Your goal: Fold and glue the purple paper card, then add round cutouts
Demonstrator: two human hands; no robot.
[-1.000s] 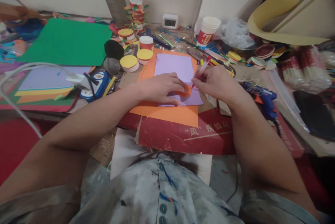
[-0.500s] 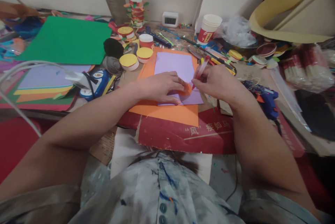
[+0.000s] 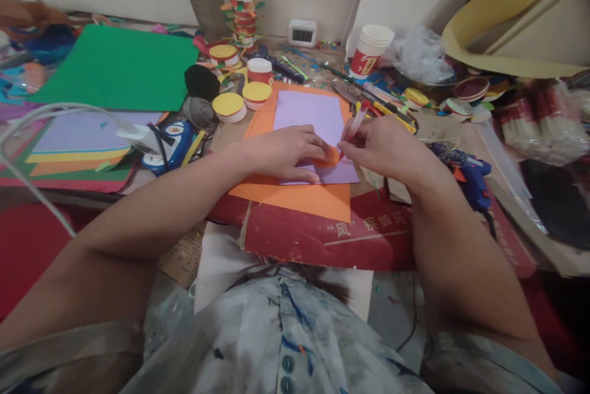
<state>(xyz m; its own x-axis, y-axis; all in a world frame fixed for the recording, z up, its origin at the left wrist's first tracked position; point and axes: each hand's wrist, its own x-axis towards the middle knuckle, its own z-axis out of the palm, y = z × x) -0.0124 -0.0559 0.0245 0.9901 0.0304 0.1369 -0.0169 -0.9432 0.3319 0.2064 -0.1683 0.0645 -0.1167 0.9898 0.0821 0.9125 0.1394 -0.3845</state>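
My right hand (image 3: 380,145) grips a red pen (image 3: 357,120) with a clear barrel, its tip down at the edge of a small orange piece (image 3: 332,157). Fingers stretched out, my left hand (image 3: 290,151) presses that orange piece flat and covers much of it. Beneath both lies a purple sheet (image 3: 308,108), on top of a larger orange sheet (image 3: 295,200). Whether the pen has left a line cannot be made out.
Yellow-topped paper cups (image 3: 229,107) stand behind my left hand. A blue glue gun (image 3: 474,179) lies right of my right wrist. A green sheet (image 3: 124,68) lies at the left, a white cable (image 3: 27,112) nearby. A red-and-white cup (image 3: 371,50) stands at the back.
The pen tip has shifted very slightly along the orange piece's edge. My left hand stays in place; the whole view has moved a little.
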